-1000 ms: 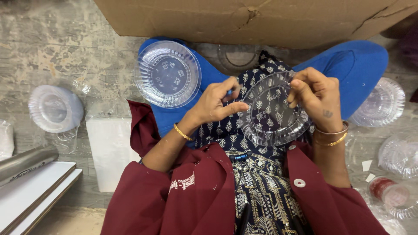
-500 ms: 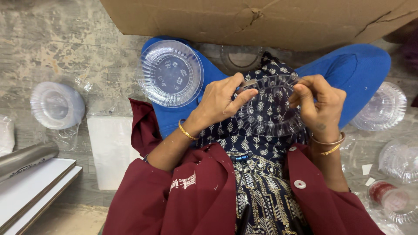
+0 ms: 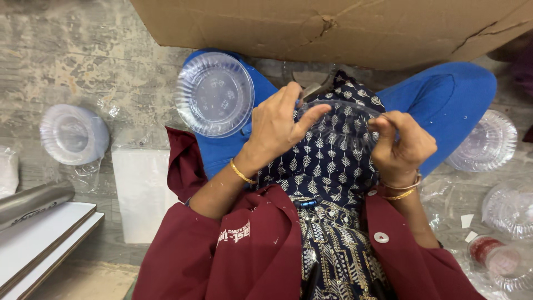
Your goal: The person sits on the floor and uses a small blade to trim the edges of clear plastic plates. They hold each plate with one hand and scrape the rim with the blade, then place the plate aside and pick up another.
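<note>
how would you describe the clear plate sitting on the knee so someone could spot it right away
Start at the big cardboard box along the top, then drop to the blue-clad knee just below its left end. The clear round plastic plate rests there, beside the left hand. Unlike the other clear plates, it lies on blue cloth, not the floor, and no hand holds it.

Clear plastic lid (image 3: 338,125), round, ribbed rim, tilted nearly edge-on, centre of frame above patterned lap; pinched at left edge and right edge by fingers, barely visible against fabric
</note>
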Tool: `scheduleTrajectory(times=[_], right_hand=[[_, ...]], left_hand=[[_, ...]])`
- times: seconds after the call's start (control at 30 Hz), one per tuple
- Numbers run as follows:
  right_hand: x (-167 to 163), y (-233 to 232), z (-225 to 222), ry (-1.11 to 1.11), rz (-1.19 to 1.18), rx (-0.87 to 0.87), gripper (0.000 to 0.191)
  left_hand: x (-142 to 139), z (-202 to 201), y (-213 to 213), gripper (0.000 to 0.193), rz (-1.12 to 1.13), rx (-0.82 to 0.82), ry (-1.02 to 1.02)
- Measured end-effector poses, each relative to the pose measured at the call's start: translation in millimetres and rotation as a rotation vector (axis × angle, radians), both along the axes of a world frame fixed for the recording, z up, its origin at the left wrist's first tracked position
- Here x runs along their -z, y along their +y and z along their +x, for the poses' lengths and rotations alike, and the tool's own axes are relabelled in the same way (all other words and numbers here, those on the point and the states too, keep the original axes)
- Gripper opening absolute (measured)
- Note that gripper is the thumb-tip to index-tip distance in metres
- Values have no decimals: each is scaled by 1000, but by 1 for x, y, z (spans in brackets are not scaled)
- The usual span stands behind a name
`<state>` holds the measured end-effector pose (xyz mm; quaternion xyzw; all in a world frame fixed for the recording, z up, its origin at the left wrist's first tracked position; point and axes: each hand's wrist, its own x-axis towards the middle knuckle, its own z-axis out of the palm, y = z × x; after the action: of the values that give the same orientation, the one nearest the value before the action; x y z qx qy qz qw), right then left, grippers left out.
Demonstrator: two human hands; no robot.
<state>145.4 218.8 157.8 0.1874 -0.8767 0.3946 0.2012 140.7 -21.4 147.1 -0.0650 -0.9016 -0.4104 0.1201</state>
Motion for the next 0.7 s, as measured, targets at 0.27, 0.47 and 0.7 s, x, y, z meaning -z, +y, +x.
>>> scheduleTrajectory(times=[0.27, 0.47, 0.7], right_hand=[[11, -6, 5, 371, 60, 65, 8], [13, -4, -1, 718, 182, -107, 21], [20, 2, 6, 804, 288, -135, 17]], left_hand=[[-8, 4, -1, 60, 67, -77, 62], [-18, 11, 2, 82, 261, 64, -158], [-19, 13, 5, 81, 338, 120, -190]])
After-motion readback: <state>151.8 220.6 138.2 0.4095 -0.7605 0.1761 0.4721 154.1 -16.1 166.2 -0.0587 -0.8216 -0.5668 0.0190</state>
